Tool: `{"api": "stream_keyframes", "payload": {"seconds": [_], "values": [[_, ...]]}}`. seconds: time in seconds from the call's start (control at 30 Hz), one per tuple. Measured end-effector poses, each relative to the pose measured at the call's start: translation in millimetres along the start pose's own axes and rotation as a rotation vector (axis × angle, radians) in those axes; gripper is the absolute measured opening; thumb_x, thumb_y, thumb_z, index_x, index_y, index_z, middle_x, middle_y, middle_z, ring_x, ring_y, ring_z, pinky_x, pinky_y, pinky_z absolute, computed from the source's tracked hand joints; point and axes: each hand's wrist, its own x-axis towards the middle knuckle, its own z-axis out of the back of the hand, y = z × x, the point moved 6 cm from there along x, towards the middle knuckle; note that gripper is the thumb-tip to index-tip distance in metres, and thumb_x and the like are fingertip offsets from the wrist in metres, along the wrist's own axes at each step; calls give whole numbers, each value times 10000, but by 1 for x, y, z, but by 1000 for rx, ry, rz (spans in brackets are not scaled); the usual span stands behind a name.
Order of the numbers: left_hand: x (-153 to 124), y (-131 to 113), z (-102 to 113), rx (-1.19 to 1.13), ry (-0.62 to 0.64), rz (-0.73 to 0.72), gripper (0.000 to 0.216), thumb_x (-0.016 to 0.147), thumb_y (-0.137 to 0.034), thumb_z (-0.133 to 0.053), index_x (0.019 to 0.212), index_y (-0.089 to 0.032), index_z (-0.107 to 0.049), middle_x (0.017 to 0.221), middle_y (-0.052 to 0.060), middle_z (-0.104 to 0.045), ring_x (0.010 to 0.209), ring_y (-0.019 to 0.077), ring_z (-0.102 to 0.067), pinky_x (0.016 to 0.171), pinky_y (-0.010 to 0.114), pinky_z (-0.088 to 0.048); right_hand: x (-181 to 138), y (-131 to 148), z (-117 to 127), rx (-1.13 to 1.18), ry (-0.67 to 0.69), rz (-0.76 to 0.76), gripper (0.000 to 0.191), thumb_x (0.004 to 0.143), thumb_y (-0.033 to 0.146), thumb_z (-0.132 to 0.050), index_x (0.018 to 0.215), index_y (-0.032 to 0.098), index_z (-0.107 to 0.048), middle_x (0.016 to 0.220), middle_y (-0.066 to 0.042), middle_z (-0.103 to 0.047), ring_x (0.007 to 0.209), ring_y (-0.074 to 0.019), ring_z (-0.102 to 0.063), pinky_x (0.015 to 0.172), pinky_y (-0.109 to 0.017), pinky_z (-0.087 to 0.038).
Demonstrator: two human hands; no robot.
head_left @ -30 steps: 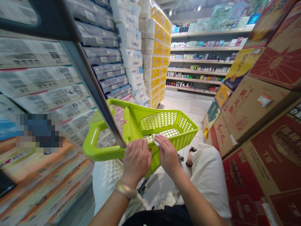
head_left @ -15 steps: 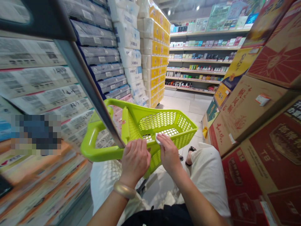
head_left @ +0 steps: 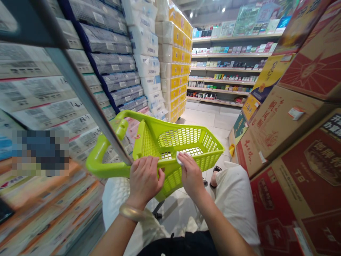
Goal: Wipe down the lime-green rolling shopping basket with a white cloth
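Green cart (head_left: 151,142): left hand (head_left: 145,177) grips its rim (head_left: 207,153), fingertips hidden; right hand (head_left: 191,174) clasps mostly covered white wad (head_left: 178,158).

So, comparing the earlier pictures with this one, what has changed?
The green basket has swung left at its handle end, with the metal pole; the left hand has shifted left on the near rim. Neither hand visibly let go. The right hand still holds the white tissue at the rim.

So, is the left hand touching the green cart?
Touching: the head view shows the left hand, its fingers bent over the near rim of the green cart.
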Motion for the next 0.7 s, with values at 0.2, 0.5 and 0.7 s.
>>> {"api": "stream_keyframes", "payload": {"seconds": [0.2, 0.5, 0.7], "values": [[4, 14, 4, 8, 48, 67, 151, 820, -235, -519, 886, -170, -639, 816, 89, -668, 857, 285, -598, 849, 423, -406, -1, 5, -3, 14, 45, 54, 456, 893, 71, -413, 1247, 233, -651, 1254, -80, -681, 1251, -225, -578, 1078, -465, -471], [17, -9, -14, -71, 147, -58, 314, 861, -223, -514, 1140, -140, -630, 1096, 121, -693, 1062, 273, -596, 1009, 441, -359, -4, 4, -9, -11, 64, 62, 452, 880, 65, -427, 1234, 223, -660, 1245, -86, -685, 1239, -226, -586, 1081, -467, -468], [13, -6, -29, -1, 259, -90, 221, 904, -235, -484, 970, -167, -685, 857, 103, -704, 830, 264, -618, 753, 408, -382, -9, -13, 1, -68, 6, -5, 446, 869, 64, -428, 1209, 214, -674, 1214, -104, -699, 1224, -252, -597, 1058, -505, -477]]}}
